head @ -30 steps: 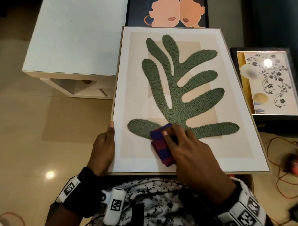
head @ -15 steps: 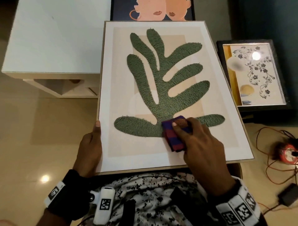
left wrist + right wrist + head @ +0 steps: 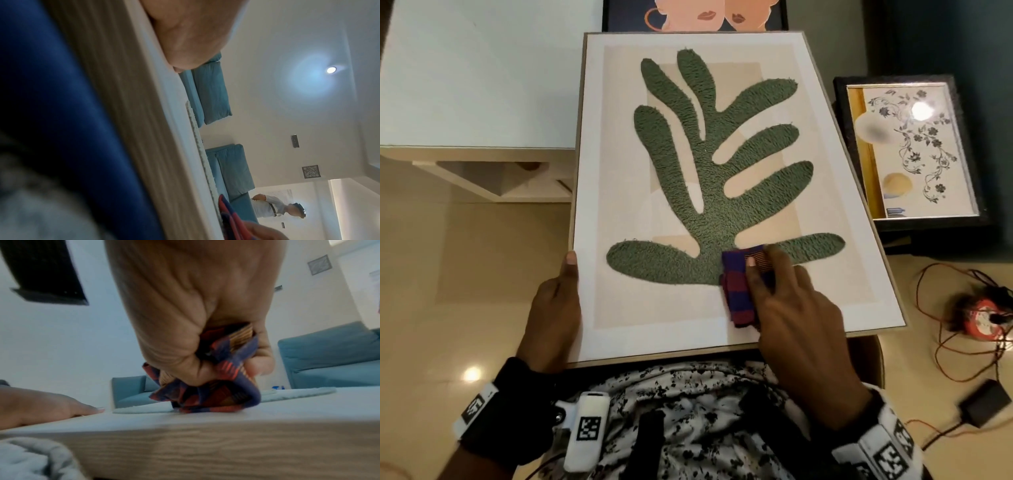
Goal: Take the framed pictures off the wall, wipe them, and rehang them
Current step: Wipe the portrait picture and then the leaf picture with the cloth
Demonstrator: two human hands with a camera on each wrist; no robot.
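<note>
— Picture [image 3: 709, 178] first: where does it sit, and how would it handle?

— It lies face up across the person's lap, its far end towards the white desk [image 3: 479, 78] and a second picture of two faces [image 3: 695, 15]; it looks broad, flat and stiff, probably light for its spread, with a thin pale wood frame; the front looks smooth and may be glazed, so it could slip or crack if it tipped off the knees.

— Who steadies it?

— The left hand [image 3: 553, 308] does; its thumb lies on the white border at the near left edge and, in the left wrist view, the rest of that grip goes under the frame out of sight; it holds the picture by that edge.

— And the wiping?

— The right hand [image 3: 801, 329] is bunched round a striped cloth [image 3: 739, 291], fingers and thumb curled into the fabric, pressing it down on the front near the base of the green plant shape; the cloth is soft and crumpled, so it should glide without scratching.

— Where to take hold for rehanging?

— Judging by its size, both long sides of the frame, one hand each, never by the front; a smaller dark-framed picture [image 3: 914, 154] waits on the floor to the right, near some loose wires [image 3: 941, 346] that the feet should avoid.
</note>
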